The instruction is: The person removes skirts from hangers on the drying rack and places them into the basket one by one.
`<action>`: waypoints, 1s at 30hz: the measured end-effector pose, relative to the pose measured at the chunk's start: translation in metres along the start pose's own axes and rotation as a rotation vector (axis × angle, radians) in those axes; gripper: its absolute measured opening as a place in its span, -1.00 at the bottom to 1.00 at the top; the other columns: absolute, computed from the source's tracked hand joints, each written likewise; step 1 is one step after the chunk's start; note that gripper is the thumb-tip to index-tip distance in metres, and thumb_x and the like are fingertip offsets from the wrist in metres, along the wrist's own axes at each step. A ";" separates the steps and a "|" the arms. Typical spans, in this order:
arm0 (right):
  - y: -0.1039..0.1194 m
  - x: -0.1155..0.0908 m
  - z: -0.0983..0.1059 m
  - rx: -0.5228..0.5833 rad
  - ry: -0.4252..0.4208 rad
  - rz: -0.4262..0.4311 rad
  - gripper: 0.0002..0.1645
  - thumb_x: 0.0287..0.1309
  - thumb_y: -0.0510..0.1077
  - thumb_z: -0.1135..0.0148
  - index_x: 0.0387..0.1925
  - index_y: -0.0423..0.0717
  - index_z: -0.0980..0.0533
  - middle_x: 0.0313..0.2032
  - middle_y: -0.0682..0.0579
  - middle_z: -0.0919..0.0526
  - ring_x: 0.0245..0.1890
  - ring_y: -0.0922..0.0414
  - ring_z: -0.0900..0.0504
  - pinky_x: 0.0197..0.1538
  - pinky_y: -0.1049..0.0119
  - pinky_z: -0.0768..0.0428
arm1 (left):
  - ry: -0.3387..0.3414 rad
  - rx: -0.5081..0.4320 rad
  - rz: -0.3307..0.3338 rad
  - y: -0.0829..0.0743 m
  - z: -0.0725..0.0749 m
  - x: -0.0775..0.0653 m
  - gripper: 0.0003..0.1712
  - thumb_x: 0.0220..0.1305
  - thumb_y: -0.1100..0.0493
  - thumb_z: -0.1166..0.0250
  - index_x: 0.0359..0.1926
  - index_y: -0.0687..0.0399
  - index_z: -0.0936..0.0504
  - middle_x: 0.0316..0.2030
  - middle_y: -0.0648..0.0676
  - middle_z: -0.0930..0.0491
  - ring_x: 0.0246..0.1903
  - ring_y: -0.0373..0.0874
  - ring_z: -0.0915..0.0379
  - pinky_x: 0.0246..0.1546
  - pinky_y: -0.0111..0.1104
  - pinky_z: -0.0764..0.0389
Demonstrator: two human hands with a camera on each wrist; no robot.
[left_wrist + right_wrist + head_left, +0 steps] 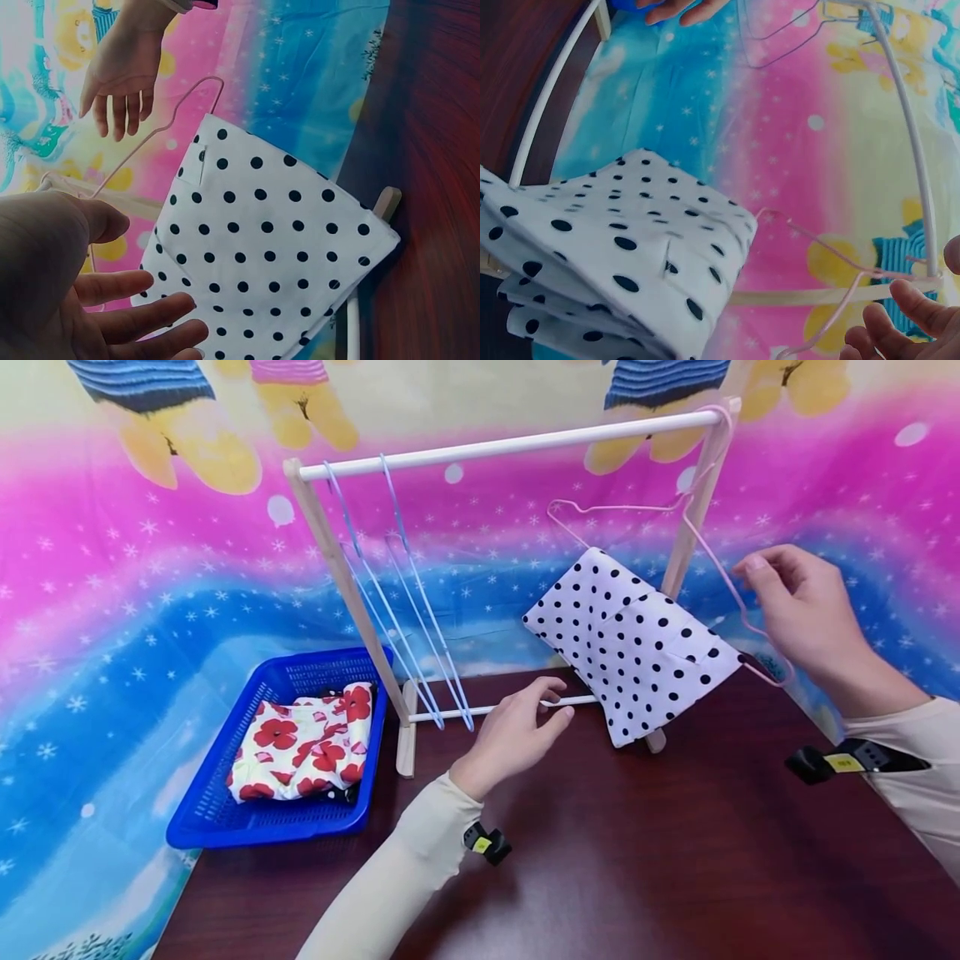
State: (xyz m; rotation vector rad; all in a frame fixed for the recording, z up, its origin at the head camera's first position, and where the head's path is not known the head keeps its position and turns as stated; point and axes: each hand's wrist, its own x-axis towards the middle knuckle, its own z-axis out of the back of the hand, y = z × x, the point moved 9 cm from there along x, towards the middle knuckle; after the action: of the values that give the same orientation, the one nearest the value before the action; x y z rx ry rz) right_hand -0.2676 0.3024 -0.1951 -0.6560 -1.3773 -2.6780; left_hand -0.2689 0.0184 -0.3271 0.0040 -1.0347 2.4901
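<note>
A pink hanger (723, 568) hangs by its hook at the right end of the rack's white rod. Folded over it is a white cloth with black dots (637, 643), slanting down to the right; its exact kind cannot be told. My right hand (802, 602) is in the air just right of the hanger, fingers relaxed, and the left wrist view shows this right hand (129, 79) apart from it. Left of the cloth's lower part, my left hand (521, 727) holds nothing, its fingers spread loosely, as the left hand (127, 300) also appears up close.
Two blue hangers (420, 610) hang bare near the left end of the wooden rack (330, 543). A blue basket (202, 810) left of it holds a white cloth with red flowers (300, 743). All stand on a dark wooden table (637, 860) before a printed backdrop (465, 568).
</note>
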 end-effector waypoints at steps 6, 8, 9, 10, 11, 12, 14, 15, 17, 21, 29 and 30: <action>-0.020 0.009 -0.001 -0.074 0.022 -0.051 -0.74 0.55 0.13 0.15 -0.01 0.32 -0.49 -0.23 0.52 -0.48 -0.15 0.46 -0.42 -0.18 0.59 -0.35 | -0.009 0.003 -0.007 -0.003 -0.007 0.006 -0.55 0.46 -0.09 -0.18 0.30 -0.20 -0.48 0.13 -0.04 -0.66 0.12 -0.11 -0.58 0.12 -0.20 -0.62; -0.027 0.011 -0.001 -0.098 0.030 -0.054 -0.71 0.55 0.15 0.15 0.01 0.24 -0.47 -0.27 0.55 -0.47 -0.22 0.50 -0.45 -0.21 0.62 -0.37 | -0.010 0.009 -0.001 -0.003 -0.009 0.008 -0.55 0.46 -0.10 -0.17 0.30 -0.20 -0.48 0.13 -0.06 -0.66 0.12 -0.13 -0.58 0.11 -0.21 -0.62; -0.030 0.012 -0.002 -0.102 0.030 -0.049 -0.70 0.54 0.15 0.14 0.02 0.18 -0.47 -0.31 0.56 -0.47 -0.27 0.50 -0.46 -0.25 0.62 -0.38 | -0.010 0.007 0.003 -0.003 -0.011 0.010 -0.55 0.46 -0.10 -0.17 0.30 -0.20 -0.48 0.13 -0.06 -0.66 0.12 -0.13 -0.58 0.11 -0.21 -0.62; -0.032 0.012 -0.003 -0.104 0.033 -0.044 -0.68 0.54 0.15 0.13 0.02 0.13 -0.46 -0.34 0.57 -0.47 -0.31 0.49 -0.46 -0.28 0.62 -0.39 | -0.010 0.007 0.007 -0.002 -0.012 0.011 -0.55 0.46 -0.11 -0.17 0.30 -0.21 -0.48 0.13 -0.06 -0.66 0.12 -0.14 -0.58 0.10 -0.22 -0.62; -0.034 0.012 -0.004 -0.104 0.038 -0.040 -0.67 0.55 0.14 0.13 0.03 0.09 -0.46 -0.36 0.58 -0.47 -0.34 0.50 -0.47 -0.30 0.64 -0.41 | -0.011 0.007 0.011 -0.002 -0.013 0.013 -0.55 0.46 -0.11 -0.16 0.30 -0.21 -0.48 0.13 -0.06 -0.66 0.12 -0.14 -0.58 0.10 -0.22 -0.62; -0.036 0.013 -0.006 -0.102 0.045 -0.037 -0.65 0.55 0.14 0.14 0.04 0.05 -0.45 -0.38 0.58 -0.47 -0.37 0.50 -0.48 -0.32 0.64 -0.43 | -0.013 0.005 0.015 -0.002 -0.014 0.014 -0.56 0.47 -0.11 -0.16 0.29 -0.21 -0.48 0.13 -0.06 -0.66 0.12 -0.13 -0.58 0.09 -0.21 -0.62; -0.038 0.013 -0.009 -0.080 0.060 -0.035 -0.66 0.56 0.12 0.15 0.03 0.03 -0.44 -0.39 0.57 -0.48 -0.37 0.51 -0.50 -0.34 0.63 -0.46 | -0.021 0.010 0.020 0.000 -0.016 0.018 -0.57 0.47 -0.12 -0.15 0.27 -0.20 -0.49 0.12 -0.06 -0.67 0.11 -0.12 -0.58 0.08 -0.21 -0.62; -0.039 0.013 -0.010 -0.064 0.068 -0.039 -0.67 0.56 0.12 0.16 0.02 0.05 -0.43 -0.39 0.56 -0.49 -0.37 0.51 -0.50 -0.34 0.62 -0.47 | -0.025 0.008 0.022 0.001 -0.018 0.021 -0.57 0.47 -0.11 -0.16 0.27 -0.19 -0.50 0.11 -0.05 -0.67 0.11 -0.11 -0.59 0.07 -0.19 -0.62; -0.041 0.013 -0.014 -0.045 0.087 -0.053 -0.69 0.57 0.12 0.19 0.02 0.10 -0.42 -0.36 0.56 -0.51 -0.34 0.54 -0.54 -0.32 0.63 -0.51 | -0.035 0.016 0.027 0.003 -0.020 0.025 -0.58 0.47 -0.11 -0.16 0.25 -0.18 -0.51 0.10 -0.04 -0.68 0.09 -0.12 -0.60 0.07 -0.18 -0.62; -0.042 0.013 -0.019 -0.029 0.106 -0.076 -0.66 0.57 0.14 0.20 0.03 0.09 -0.42 -0.36 0.53 -0.54 -0.35 0.52 -0.57 -0.32 0.59 -0.54 | -0.043 0.026 0.037 0.008 -0.026 0.033 -0.60 0.47 -0.10 -0.16 0.23 -0.16 -0.52 0.08 -0.05 -0.69 0.06 -0.16 -0.60 0.07 -0.19 -0.62; -0.043 0.015 -0.024 -0.011 0.131 -0.093 -0.56 0.57 0.15 0.23 0.04 -0.05 -0.41 -0.42 0.41 -0.58 -0.37 0.39 -0.59 -0.34 0.53 -0.60 | -0.048 0.034 0.045 0.014 -0.037 0.038 -0.64 0.47 -0.12 -0.14 0.19 -0.18 -0.54 0.04 -0.09 -0.69 0.01 -0.20 -0.63 0.00 -0.23 -0.64; -0.043 0.016 -0.025 -0.010 0.134 -0.097 -0.56 0.57 0.15 0.23 0.04 -0.06 -0.41 -0.43 0.40 -0.58 -0.37 0.38 -0.59 -0.34 0.52 -0.60 | -0.047 0.032 0.045 0.014 -0.039 0.038 -0.64 0.47 -0.11 -0.14 0.19 -0.17 -0.54 0.04 -0.09 -0.69 0.01 -0.19 -0.63 -0.01 -0.23 -0.64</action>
State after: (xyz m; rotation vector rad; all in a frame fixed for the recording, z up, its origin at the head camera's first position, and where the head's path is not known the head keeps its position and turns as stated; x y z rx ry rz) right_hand -0.3007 0.3109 -0.2343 -0.4118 -1.3969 -2.7466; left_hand -0.3026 0.0510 -0.3581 0.0491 -1.0240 2.5588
